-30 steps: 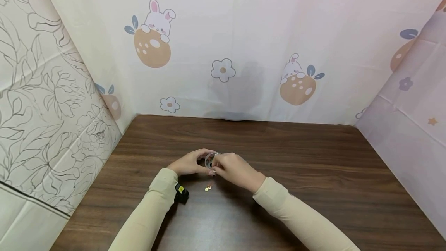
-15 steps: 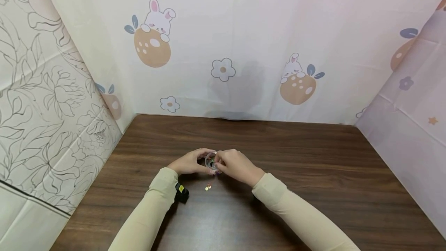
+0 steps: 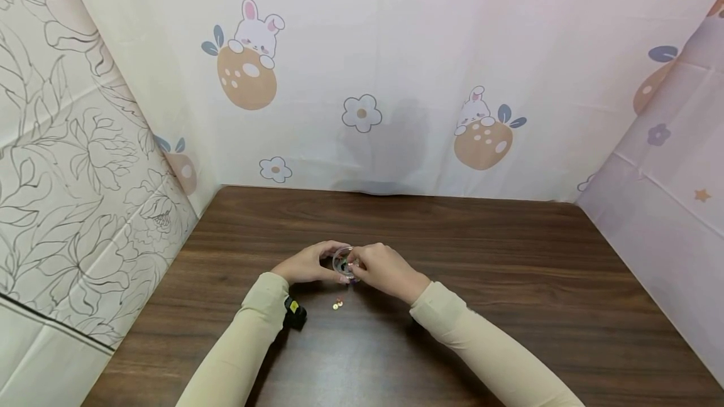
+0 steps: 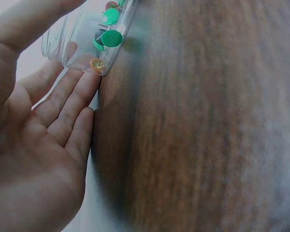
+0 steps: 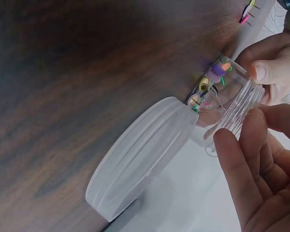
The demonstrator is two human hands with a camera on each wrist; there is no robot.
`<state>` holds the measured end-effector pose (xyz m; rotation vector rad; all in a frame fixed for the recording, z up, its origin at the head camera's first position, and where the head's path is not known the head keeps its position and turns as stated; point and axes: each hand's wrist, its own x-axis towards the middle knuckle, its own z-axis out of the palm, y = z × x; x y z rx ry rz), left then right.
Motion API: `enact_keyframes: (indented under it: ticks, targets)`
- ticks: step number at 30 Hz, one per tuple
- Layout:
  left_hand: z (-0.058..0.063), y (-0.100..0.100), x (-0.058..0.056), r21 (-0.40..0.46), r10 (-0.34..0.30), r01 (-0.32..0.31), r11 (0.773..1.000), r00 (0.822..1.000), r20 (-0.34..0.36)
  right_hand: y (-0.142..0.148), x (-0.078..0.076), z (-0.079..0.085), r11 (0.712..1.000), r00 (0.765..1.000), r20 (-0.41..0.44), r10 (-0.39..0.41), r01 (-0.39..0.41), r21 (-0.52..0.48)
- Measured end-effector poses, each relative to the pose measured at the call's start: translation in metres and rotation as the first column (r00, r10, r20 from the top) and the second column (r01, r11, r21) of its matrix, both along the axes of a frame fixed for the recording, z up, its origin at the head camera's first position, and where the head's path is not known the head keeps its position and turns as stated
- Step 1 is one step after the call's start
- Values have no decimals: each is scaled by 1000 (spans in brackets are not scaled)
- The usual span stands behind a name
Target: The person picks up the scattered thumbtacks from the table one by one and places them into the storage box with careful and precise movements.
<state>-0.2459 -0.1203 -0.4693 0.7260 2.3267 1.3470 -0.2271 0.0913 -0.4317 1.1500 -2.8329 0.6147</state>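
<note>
My left hand [image 3: 304, 265] holds a small clear plastic jar [image 4: 79, 36], thumb on one side and fingers on the other, close over the table. Thumbtacks [image 4: 111, 38] with green, orange and dark heads lie at the bottom of the jar; the right wrist view also shows purple and yellow ones. My right hand [image 3: 390, 274] is bent over the jar's open mouth, its fingertips right at the threaded rim [image 5: 239, 108]. I cannot tell whether the right fingertips pinch a tack, since the hand hides them.
Several loose thumbtacks [image 3: 337, 304] lie on the dark wood table [image 3: 509, 281] nearer to me than the jar. A frosted white lid [image 5: 142, 157] rests beside the jar in the right wrist view. Beneath my left wrist sits a black device [image 3: 295, 314]. Printed cloth [image 3: 317, 68] hangs behind the table.
The right hand has moved slightly from the jar's near rim to over its mouth, and more of the jar's inside shows. My left hand and the loose tacks have stayed put.
</note>
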Motion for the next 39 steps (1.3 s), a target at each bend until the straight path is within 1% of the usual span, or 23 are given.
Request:
enact_keyframes:
  ticks: [5, 9, 11, 14, 17, 18, 21, 25, 29, 35, 39]
  targets:
    - [18, 1, 9, 13, -8, 8, 1000, 1000, 10, 2, 3, 1, 1000, 1000, 9, 15, -15, -6]
    - [21, 2, 11, 11, -2, 2, 1000, 1000, 6, 3, 6, 3, 999, 999, -13, 43, -44, -20]
    - [20, 1, 11, 18, -4, 4, 1000, 1000, 8, 2, 8, 4, 997, 997, -31, 71, -72, -38]
    - [21, 1, 11, 15, -10, 10, 1000, 1000, 9, 1, 11, 5, 990, 991, -42, 126, -128, -58]
    - [22, 0, 10, 12, -17, 17, 1000, 1000, 5, -1, 15, 5, 980, 981, -28, 193, -194, -46]
    - [21, 0, 10, 10, -16, 16, 1000, 1000, -2, -2, 16, 4, 977, 978, -24, 209, -209, -34]
    - [7, -1, 3, 5, -12, 12, 1000, 1000, -24, -5, 20, 2, 971, 971, -17, 238, -237, 5]
    - [-11, -4, -8, 7, -16, 16, 1000, 999, -44, -9, 21, -3, 968, 969, -5, 249, -248, 43]
    - [-12, -4, -9, 16, -22, 22, 1000, 999, -36, -12, 21, -7, 963, 964, -4, 265, -265, 59]
    - [-11, -4, -8, 0, -10, 10, 1000, 1000, -16, -16, 22, -9, 958, 962, -23, 273, -269, 100]
    - [-11, -4, -8, 2, -10, 10, 1000, 1000, -20, -18, 22, -10, 958, 962, -62, 265, -255, 127]
